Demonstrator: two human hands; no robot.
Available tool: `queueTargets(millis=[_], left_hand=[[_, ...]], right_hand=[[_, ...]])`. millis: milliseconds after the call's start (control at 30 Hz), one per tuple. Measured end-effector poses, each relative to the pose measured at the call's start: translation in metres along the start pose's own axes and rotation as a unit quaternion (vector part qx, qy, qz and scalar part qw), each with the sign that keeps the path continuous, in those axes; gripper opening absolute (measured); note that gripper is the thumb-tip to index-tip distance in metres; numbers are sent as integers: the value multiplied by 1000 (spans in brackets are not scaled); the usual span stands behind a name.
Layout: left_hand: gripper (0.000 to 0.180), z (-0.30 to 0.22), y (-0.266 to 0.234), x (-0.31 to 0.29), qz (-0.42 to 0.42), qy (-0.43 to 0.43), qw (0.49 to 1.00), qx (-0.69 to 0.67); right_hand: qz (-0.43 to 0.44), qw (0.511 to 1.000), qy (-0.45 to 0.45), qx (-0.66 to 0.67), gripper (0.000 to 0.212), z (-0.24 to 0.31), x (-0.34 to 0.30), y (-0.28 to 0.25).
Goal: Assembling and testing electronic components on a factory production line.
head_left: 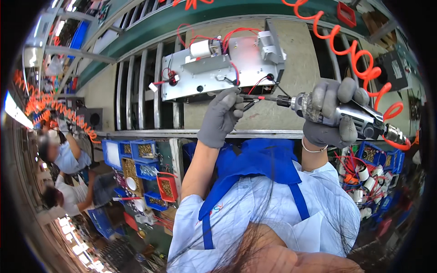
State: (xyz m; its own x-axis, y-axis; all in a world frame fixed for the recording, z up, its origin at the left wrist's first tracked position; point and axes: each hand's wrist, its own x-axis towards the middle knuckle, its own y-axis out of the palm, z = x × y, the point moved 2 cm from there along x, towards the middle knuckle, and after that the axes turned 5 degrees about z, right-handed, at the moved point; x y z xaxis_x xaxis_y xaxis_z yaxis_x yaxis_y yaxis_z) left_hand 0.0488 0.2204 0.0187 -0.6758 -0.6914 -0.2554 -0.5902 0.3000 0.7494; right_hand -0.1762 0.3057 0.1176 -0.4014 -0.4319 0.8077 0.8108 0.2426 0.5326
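My right hand, in a grey glove, is wrapped round a silver and black air screwdriver. The driver lies almost level, its long bit pointing left toward my other hand. My left hand, also gloved, has its fingers pinched together at the bit's tip, beside the near edge of a sheet-metal chassis. What lies between those fingertips is too small to make out. The chassis carries a white cylinder, a metal bracket and red, blue and black wires. A coiled orange air hose runs to the driver's rear end.
Beneath the chassis is a pale board on a roller conveyor. Blue bins of small brass-coloured parts and a red bin stand at lower left. Wired parts pile up at lower right. Two other people sit at far left.
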Motion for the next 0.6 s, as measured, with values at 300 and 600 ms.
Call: queueTargets(millis=[300, 600], left_hand=[[31, 20, 39, 59, -29, -52, 996, -61], [25, 27, 87, 100, -156, 43, 980, 113]], right_hand=[[-32, 999, 25, -9, 55, 7, 10, -66], [-43, 999, 15, 27, 56, -1, 29, -117]])
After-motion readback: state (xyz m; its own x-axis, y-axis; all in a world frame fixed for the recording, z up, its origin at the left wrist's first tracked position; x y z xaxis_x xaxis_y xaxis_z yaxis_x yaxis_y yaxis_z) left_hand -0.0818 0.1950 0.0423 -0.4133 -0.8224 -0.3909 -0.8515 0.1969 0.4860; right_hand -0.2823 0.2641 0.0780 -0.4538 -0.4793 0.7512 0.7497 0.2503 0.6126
